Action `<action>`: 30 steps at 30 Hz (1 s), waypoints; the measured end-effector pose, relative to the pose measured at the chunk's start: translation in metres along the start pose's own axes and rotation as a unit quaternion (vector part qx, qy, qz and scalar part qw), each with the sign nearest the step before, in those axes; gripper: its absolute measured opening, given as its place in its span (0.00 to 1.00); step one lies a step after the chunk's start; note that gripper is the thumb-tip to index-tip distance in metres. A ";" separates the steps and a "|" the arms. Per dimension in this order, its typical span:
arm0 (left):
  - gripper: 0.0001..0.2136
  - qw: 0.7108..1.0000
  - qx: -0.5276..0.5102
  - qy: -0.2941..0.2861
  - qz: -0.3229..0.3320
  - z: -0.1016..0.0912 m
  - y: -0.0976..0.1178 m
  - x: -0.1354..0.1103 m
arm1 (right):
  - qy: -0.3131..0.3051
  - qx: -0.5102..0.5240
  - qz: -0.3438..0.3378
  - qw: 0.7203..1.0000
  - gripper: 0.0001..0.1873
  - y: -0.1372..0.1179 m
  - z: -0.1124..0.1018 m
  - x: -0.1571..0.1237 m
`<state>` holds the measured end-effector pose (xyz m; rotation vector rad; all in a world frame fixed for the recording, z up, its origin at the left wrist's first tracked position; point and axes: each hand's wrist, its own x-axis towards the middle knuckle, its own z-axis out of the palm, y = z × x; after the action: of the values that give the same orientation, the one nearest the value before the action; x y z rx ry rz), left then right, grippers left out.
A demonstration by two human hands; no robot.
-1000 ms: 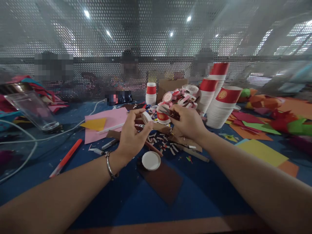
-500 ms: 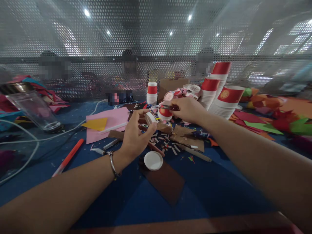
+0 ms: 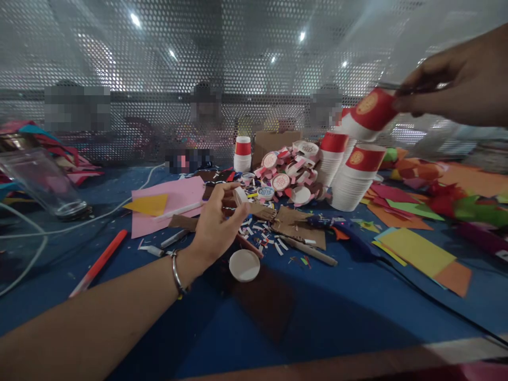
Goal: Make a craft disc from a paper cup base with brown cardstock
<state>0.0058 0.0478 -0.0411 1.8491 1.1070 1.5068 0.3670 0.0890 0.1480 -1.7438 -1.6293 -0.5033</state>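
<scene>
My left hand is pinched on a small white round piece, held above brown paper cut-outs and paper scraps. My right hand is raised at the upper right. Its fingers are closed on a pair of scissors. A red and white paper cup hangs tilted at the scissor tips, above stacks of similar cups. A white paper disc lies on the blue table just below my left hand.
A heap of cut cup pieces lies mid-table. Pink paper, a red pen, a glass and a white cable are on the left. Coloured sheets lie on the right. People sit behind a mesh screen.
My right hand left the cup at mid-table and swung up to the upper right with the scissors and a red cup. My left hand stayed almost still.
</scene>
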 end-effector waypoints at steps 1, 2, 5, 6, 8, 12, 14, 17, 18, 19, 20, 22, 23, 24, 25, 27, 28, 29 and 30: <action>0.16 1.000 -0.001 -0.006 -0.006 0.000 0.000 0.000 | -0.064 -0.059 -0.001 0.996 0.44 0.005 0.001 0.004; 0.17 1.000 -0.004 -0.012 -0.011 0.000 0.001 0.000 | -0.075 -0.092 0.015 0.993 0.43 0.007 0.002 0.007; 0.17 0.999 -0.024 -0.031 -0.018 0.000 0.001 -0.001 | -0.112 -0.114 0.063 0.985 0.36 0.000 0.008 0.006; 0.17 0.999 -0.035 -0.037 -0.020 0.000 0.001 -0.001 | -0.125 -0.109 0.071 0.984 0.33 -0.004 0.010 0.005; 0.17 0.997 -0.057 -0.048 -0.026 0.000 -0.001 -0.001 | -0.130 -0.110 0.073 0.983 0.26 -0.007 0.013 0.003; 0.17 0.992 -0.103 -0.064 -0.035 0.001 -0.007 0.000 | -0.129 -0.133 0.042 0.982 0.24 0.000 0.015 0.008; 0.17 0.990 -0.119 -0.066 -0.037 0.001 -0.009 0.001 | -0.130 -0.133 0.043 0.982 0.27 0.004 0.015 0.010; 0.18 0.988 -0.140 -0.062 -0.038 0.001 -0.009 0.002 | -0.130 -0.126 0.055 0.982 0.24 0.005 0.017 0.011; 0.18 0.987 -0.147 -0.060 -0.038 0.001 -0.008 0.002 | -0.134 -0.124 0.058 0.981 0.22 0.006 0.018 0.010; 0.17 0.985 -0.154 -0.059 -0.040 0.001 -0.006 0.002 | -0.137 -0.124 0.059 0.981 0.21 0.007 0.019 0.010; 0.17 0.984 -0.161 -0.060 -0.042 0.001 -0.005 0.002 | -0.140 -0.124 0.058 0.981 0.21 0.008 0.021 0.009; 0.17 0.981 -0.175 -0.061 -0.050 0.001 -0.001 0.002 | -0.141 -0.119 0.056 0.981 0.21 0.010 0.023 0.007; 0.17 0.980 -0.182 -0.062 -0.056 0.001 0.002 0.001 | -0.135 -0.115 0.058 0.982 0.21 0.011 0.024 0.005; 0.17 0.978 -0.188 -0.064 -0.063 0.001 0.004 0.001 | -0.128 -0.110 0.061 0.984 0.21 0.010 0.025 0.002; 0.17 0.976 -0.194 -0.069 -0.071 0.002 0.007 0.000 | -0.119 -0.107 0.063 0.985 0.21 0.009 0.025 -0.002; 0.16 0.972 -0.203 -0.084 -0.083 0.002 0.011 -0.001 | -0.093 -0.085 0.061 0.990 0.19 0.001 0.027 -0.013; 0.15 0.971 -0.205 -0.092 -0.087 0.003 0.013 -0.002 | -0.081 -0.068 0.053 0.993 0.18 -0.005 0.029 -0.021; 0.15 0.970 -0.205 -0.100 -0.087 0.003 0.014 -0.002 | -0.068 -0.018 0.035 0.997 0.15 -0.012 0.031 -0.030; 0.15 0.970 -0.203 -0.105 -0.086 0.004 0.014 -0.003 | -0.052 0.055 0.004 0.997 0.12 -0.021 0.034 -0.040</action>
<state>0.0129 0.0385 -0.0323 1.5446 0.7685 1.2901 0.3348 0.0838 0.1016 -1.7184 -1.6895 -0.3177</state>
